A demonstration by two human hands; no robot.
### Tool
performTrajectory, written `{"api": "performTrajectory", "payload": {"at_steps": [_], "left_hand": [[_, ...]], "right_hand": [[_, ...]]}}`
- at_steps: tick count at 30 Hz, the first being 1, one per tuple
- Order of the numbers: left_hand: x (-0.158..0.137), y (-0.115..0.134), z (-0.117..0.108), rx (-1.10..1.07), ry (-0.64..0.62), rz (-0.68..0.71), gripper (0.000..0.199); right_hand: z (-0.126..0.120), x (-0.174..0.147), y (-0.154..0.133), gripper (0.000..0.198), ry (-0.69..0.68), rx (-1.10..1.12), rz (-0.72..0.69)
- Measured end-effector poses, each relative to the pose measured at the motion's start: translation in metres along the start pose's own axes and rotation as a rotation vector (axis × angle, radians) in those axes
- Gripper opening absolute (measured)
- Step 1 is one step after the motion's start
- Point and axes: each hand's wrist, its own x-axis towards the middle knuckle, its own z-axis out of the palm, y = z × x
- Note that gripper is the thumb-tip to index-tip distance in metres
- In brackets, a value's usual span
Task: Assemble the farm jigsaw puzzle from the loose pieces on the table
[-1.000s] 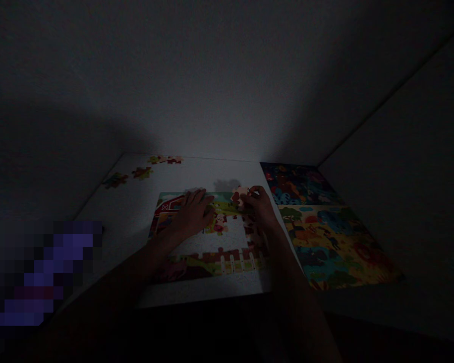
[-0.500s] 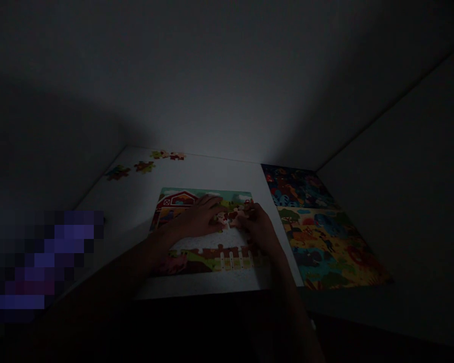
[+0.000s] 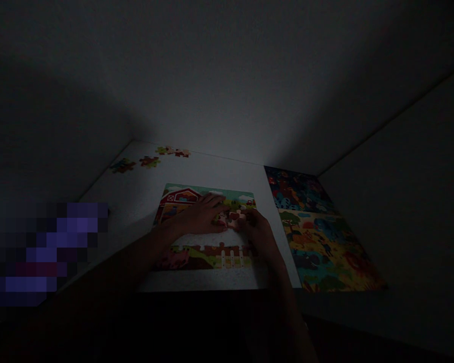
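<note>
A farm jigsaw puzzle (image 3: 192,187) lies on the white table, with a red barn at its upper left. Its lower strip (image 3: 230,258), showing a white fence, is apart from the upper part, and bare table shows between them. My left hand (image 3: 202,214) rests flat on the upper part, its fingers stretched out and its thumb beside a pink and brown puzzle piece (image 3: 234,217). At the right edge of that piece, my right hand (image 3: 259,231) has bent fingers closed on it. Dim light hides the exact fingertip contact.
Several loose puzzle pieces (image 3: 149,162) lie at the table's far left. On the right are a dark puzzle picture (image 3: 297,186) and a yellow animal puzzle (image 3: 325,242). A wall (image 3: 212,91) rises behind the table (image 3: 227,171). A blurred purple patch covers the left.
The puzzle piece under my hands now lies flatter against the upper part. My right fingers have shifted slightly to its right edge; my left hand stays nearly in place. The view has shifted slightly.
</note>
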Motion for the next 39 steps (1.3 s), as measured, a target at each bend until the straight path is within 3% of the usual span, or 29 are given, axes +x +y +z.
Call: {"api": "performTrajectory", "payload": {"at_steps": [5,9,17,22,27,30,33,39], "left_hand": [[0.0,0.0,0.0,-0.008,0.027,0.013,0.05],[0.0,-0.003,0.002,-0.008,0.021,0.01,0.053],[-0.001,-0.004,0.001,-0.019,0.016,0.019,0.049],[-0.002,-0.005,0.002,-0.04,0.034,0.026,0.052],[-0.005,-0.001,0.001,-0.017,0.048,0.019,0.062],[-0.006,0.002,0.002,0.002,0.07,0.053,0.071],[-0.006,0.002,0.004,0.01,0.095,0.056,0.071],[-0.008,0.001,0.006,-0.011,0.09,0.054,0.067]], "right_hand": [[-0.011,-0.003,-0.005,0.04,0.1,0.33,0.167],[-0.015,-0.004,-0.001,0.06,0.059,0.416,0.147],[-0.008,-0.001,0.011,0.04,0.186,0.482,0.136],[-0.007,-0.004,0.006,0.044,0.133,0.48,0.116],[-0.012,-0.003,-0.003,0.051,-0.003,0.338,0.095],[-0.008,0.023,-0.017,0.05,0.033,0.225,-0.001],[0.007,0.073,-0.032,0.053,0.023,0.153,-0.067],[0.062,0.171,-0.044,0.037,-0.27,-0.031,-0.115]]}}
